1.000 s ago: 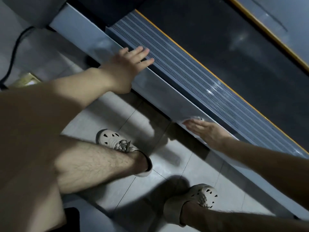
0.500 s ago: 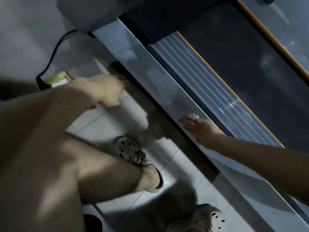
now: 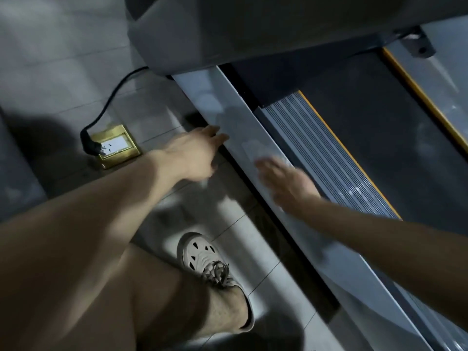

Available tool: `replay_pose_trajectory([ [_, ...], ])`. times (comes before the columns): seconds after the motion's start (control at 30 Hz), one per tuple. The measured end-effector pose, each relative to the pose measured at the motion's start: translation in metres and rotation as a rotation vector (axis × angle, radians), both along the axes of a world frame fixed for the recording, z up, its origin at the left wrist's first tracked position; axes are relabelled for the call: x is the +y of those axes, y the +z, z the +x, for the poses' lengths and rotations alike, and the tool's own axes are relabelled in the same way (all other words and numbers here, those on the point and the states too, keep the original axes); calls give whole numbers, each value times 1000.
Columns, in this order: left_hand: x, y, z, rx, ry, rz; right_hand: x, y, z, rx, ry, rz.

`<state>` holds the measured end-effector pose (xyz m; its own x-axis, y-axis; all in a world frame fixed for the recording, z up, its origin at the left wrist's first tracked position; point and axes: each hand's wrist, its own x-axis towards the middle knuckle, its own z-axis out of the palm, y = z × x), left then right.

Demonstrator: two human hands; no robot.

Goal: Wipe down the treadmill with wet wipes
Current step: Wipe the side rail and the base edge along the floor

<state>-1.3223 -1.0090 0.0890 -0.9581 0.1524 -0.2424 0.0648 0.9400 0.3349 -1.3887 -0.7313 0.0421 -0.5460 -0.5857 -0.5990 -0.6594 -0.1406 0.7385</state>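
The treadmill's grey side rail (image 3: 228, 110) runs diagonally from the motor cover (image 3: 278, 34) down to the lower right. Beside it lie a ribbed foot strip (image 3: 316, 138) and the black belt (image 3: 379, 110). My right hand (image 3: 286, 183) lies flat on the rail, blurred by motion. A pale wet wipe (image 3: 262, 154) shows just past its fingertips. My left hand (image 3: 195, 153) reaches to the rail's outer lower edge, its fingertips touching it and holding nothing.
A brass floor socket (image 3: 119, 148) holds a black plug, whose cable (image 3: 111, 102) leads up to the treadmill's front. My left foot in a beige shoe (image 3: 202, 254) stands on the grey tiled floor beside the rail. A yellow strip (image 3: 417, 92) edges the belt's far side.
My right hand has slid with the wipe up the rail toward the motor cover. My left hand left the ribbed strip and went to the rail's outer edge. The view swung toward the treadmill's front.
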Motion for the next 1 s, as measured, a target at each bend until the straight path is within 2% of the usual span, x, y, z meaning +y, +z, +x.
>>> replay_pose_trajectory([
  [0.07,-1,2,1,14,8,-8,-64,22,-38,82,-21,-212],
  [0.1,-2,3,3,17,15,-18,-77,26,-45,115,-37,-233],
  [0.2,-5,4,9,-6,21,-32,-24,6,-9,124,-73,-182],
  [0.23,-6,3,11,-16,15,-34,11,-6,19,90,-57,-88],
  [0.3,-6,1,12,-30,0,-48,63,-13,58,-127,-45,255],
  [0.33,-5,0,13,-29,4,-55,66,-12,60,-208,-32,338],
  [0.37,-5,-2,13,-23,12,-63,50,-9,49,-219,-3,318],
  [0.43,-6,-3,10,4,2,-82,-17,-4,7,-67,72,160],
  [0.53,-15,-8,11,9,23,-91,-112,9,-52,83,-17,-27],
  [0.6,-24,-10,10,-51,44,-96,-111,3,-52,97,-38,-43],
  [0.63,-29,-10,10,-77,53,-97,-88,-6,-38,60,-11,4],
  [0.73,-37,-10,6,-123,76,-95,6,-24,29,-124,29,328],
  [0.77,-39,-10,5,-134,83,-95,21,-26,38,-188,35,365],
  [0.87,-42,-11,4,-139,97,-88,-30,-20,6,-86,54,281],
  [0.97,-43,-15,6,-132,86,-98,-129,-14,-59,51,28,3],
  [1.0,-44,-16,6,-147,84,-104,-151,-7,-73,88,4,-19],
])
